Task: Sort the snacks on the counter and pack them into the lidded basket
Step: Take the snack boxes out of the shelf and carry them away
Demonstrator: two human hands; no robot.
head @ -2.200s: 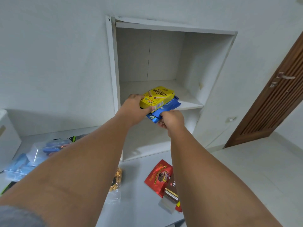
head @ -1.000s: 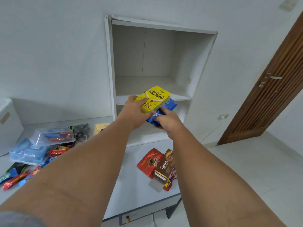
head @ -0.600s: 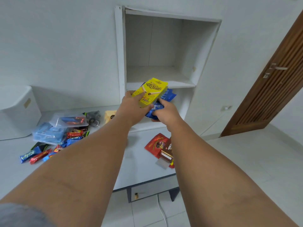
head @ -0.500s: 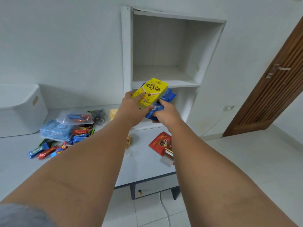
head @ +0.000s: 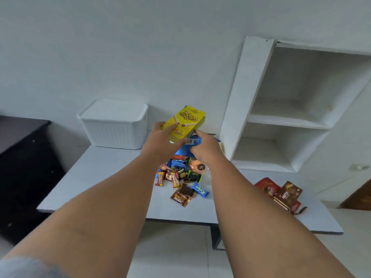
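My left hand (head: pixel 160 140) grips a yellow snack box (head: pixel 185 122), held up over the counter. My right hand (head: pixel 204 149) holds a blue snack packet (head: pixel 187 148) just under the box and touches the box's right edge. The white lidded basket (head: pixel 115 125) stands with its lid on at the counter's back left, to the left of both hands. A pile of several small wrapped snacks (head: pixel 180 178) lies on the white counter (head: pixel 100 177) below my hands.
Red and brown snack packets (head: pixel 281 192) lie at the counter's right front. An open white wall shelf (head: pixel 289 121) with bare compartments rises at the right. A dark cabinet (head: pixel 22 167) stands left of the counter. Tiled floor lies in front.
My view has swung left, away from the shelf toward the basket. Both hands have carried the yellow box and blue packet from in front of the shelf to above the snack pile.
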